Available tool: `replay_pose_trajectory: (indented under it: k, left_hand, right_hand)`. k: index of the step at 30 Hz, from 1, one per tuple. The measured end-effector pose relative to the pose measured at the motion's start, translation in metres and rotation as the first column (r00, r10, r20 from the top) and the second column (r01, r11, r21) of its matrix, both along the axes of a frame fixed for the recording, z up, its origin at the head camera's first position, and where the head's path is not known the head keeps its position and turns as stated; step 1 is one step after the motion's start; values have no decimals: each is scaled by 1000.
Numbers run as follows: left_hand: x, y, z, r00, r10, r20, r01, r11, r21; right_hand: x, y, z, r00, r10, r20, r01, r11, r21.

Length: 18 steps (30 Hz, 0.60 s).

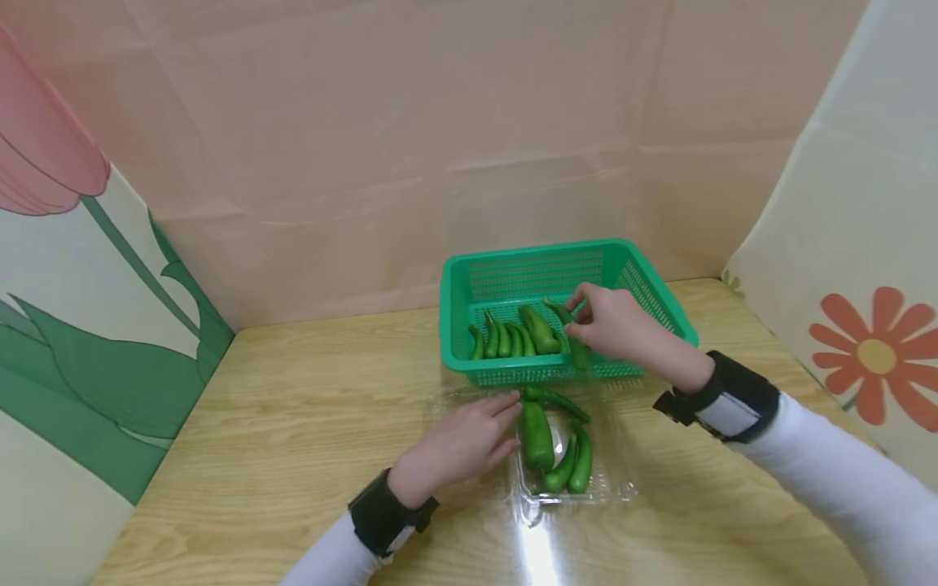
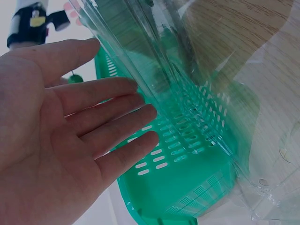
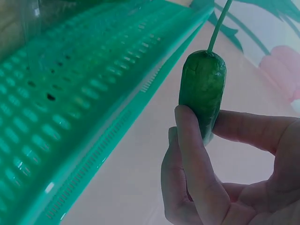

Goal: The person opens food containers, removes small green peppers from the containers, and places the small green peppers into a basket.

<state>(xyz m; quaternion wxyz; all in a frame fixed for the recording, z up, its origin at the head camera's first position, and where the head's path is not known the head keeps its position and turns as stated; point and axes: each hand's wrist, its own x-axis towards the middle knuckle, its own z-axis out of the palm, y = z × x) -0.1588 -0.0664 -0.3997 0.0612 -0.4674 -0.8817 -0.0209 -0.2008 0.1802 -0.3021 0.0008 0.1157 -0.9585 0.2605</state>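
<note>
- R hand point(image 1: 619, 325) pinches one green chili pepper point(image 3: 204, 84) btwn thumb & fingertips, stem end free; from here it's over the R part of the basket. Can't tell if it touches the bottom.
- L hand point(image 1: 469, 435) has nothing in its grip: fingers out fairly straight, a bit apart, over the lid side of the clear plastic clamshell point(image 1: 615, 472). Can't tell if it's touching.
- Clamshell lies open on the tbl, lid half to L. Its R half holds 4 peppers: a long curved one across the far side, a fat one point(image 1: 537, 439) nr the L fingertips, 2 slimmer ones side by side.
- Green perf. plastic basket point(image 1: 538, 255) just behind, w/ a row of peppers point(image 1: 540, 330) inside, mostly small, one bigger.
- Both wrists: blk straps point(image 1: 740, 399), wht sleeves.
- Wood-grain tbl point(image 1: 308, 407) under it all; pinkish backdrop point(image 1: 352, 163) behind, tulip print point(image 1: 44, 138) L, red-orange flower print point(image 1: 875, 356) R.
</note>
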Motion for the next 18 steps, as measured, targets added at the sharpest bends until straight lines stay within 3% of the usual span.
replay_pose_trajectory:
  k: [18]
  left_hand:
    - [2,0,2,1000,-4,4,4,1000,-4]
  right_hand:
    - [-62,5,5,985,-105,137,100,994,40]
